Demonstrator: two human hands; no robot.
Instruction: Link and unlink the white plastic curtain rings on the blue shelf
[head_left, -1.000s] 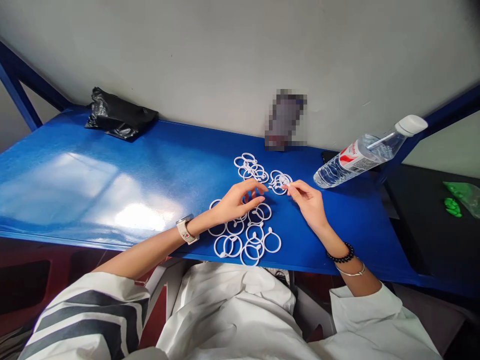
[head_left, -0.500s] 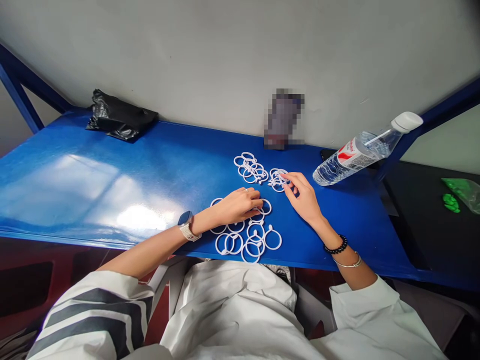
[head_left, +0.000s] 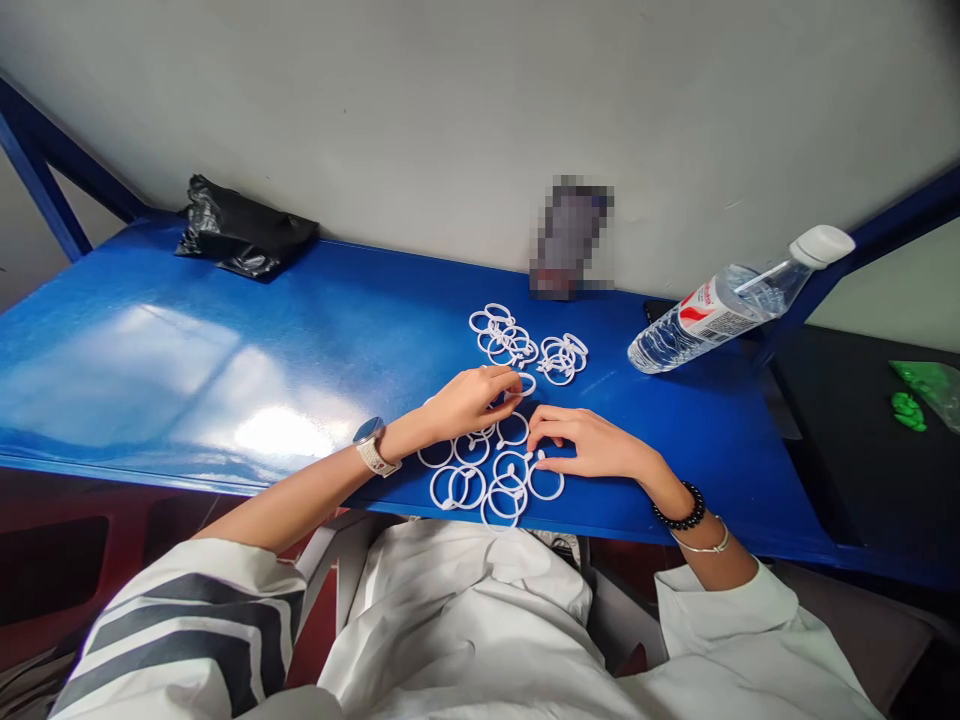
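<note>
Left hand (head_left: 469, 400): palm down, fingers curled in, with thumb and forefinger tips drawn together at a single ring (head_left: 527, 384). Whether that ring is actually pinched cannot be told.
Right hand (head_left: 592, 450): flat, palm down, with the fingers (head_left: 544, 440) spread apart. It holds nothing, and the tips rest on the near ring group (head_left: 480, 485).
Landmark: water bottle (head_left: 720, 310), clear with a white cap, lying tilted on the blue surface (head_left: 187, 350).
Single ring: left of the water bottle and slightly nearer the person.
Near ring group: white plastic rings laid flat, some overlapping. They are left of the water bottle and well nearer the person, at the front edge of the surface.
Far ring pile (head_left: 525, 345): white rings heaped together, just left of the water bottle at about the same depth, apart from both hands.
Watch (head_left: 371, 445): on the left wrist, far left of the water bottle.
Bead bracelet (head_left: 679, 512): on the right wrist, nearer the person than the water bottle.
Black bag (head_left: 240, 240): crumpled against the wall, far left of the water bottle.
</note>
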